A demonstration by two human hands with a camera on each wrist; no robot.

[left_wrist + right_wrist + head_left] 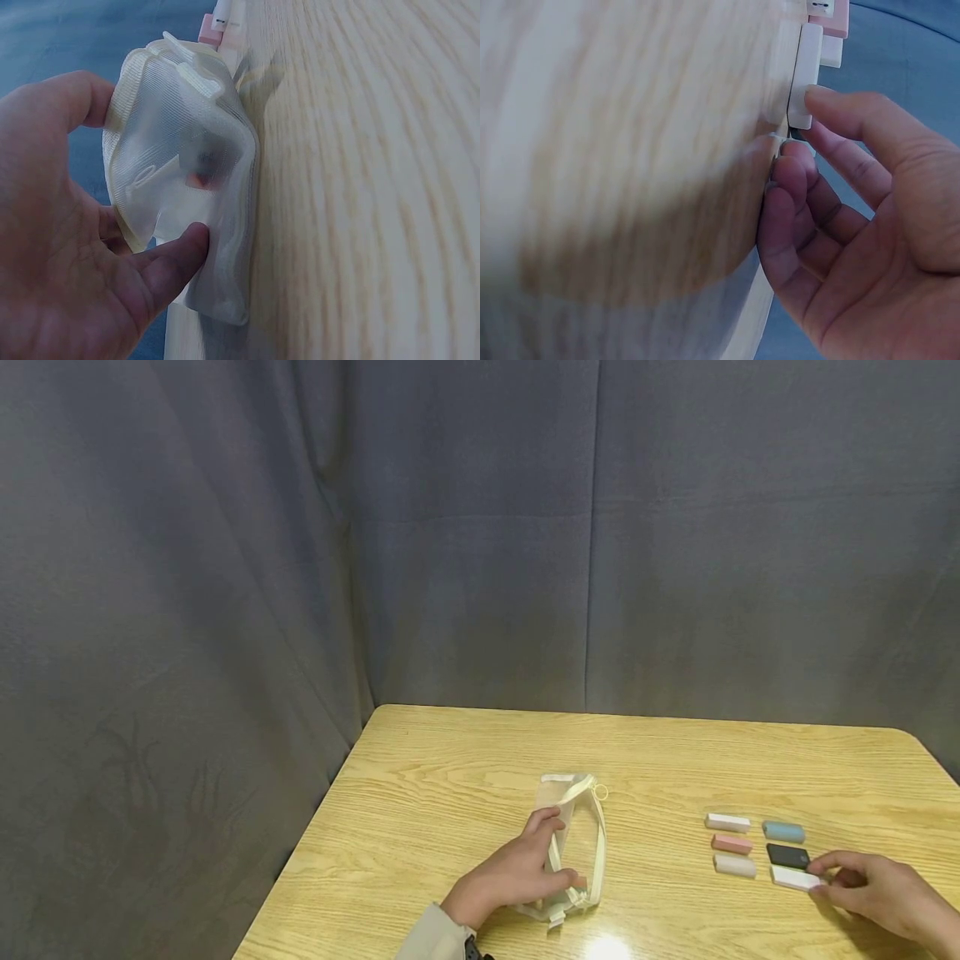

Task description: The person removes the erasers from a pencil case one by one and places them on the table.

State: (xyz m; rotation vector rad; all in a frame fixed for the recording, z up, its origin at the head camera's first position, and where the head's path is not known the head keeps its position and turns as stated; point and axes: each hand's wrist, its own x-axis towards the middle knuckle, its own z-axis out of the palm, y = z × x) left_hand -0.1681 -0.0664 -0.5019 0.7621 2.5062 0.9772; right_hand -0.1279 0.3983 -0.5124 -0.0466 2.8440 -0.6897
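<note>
My left hand (517,872) grips the rim of a see-through mesh zip pouch (600,860), cream-edged, its mouth gaping upward on the table. Through the mesh in the left wrist view, a small dark item with an orange end (199,180) shows inside. At the right, my right hand (873,889) pinches the near end of a white eraser-like block (793,878) between thumb and fingers. Just behind that block lies a black block (788,857), with a blue block (783,832) farther back.
Left of these, another column holds a white block (727,822), a pink block (732,844) and a pale block (735,865). The wooden table (450,743) ends at a dark grey curtain (465,568) behind. A pull ring (601,792) hangs at the pouch's far end.
</note>
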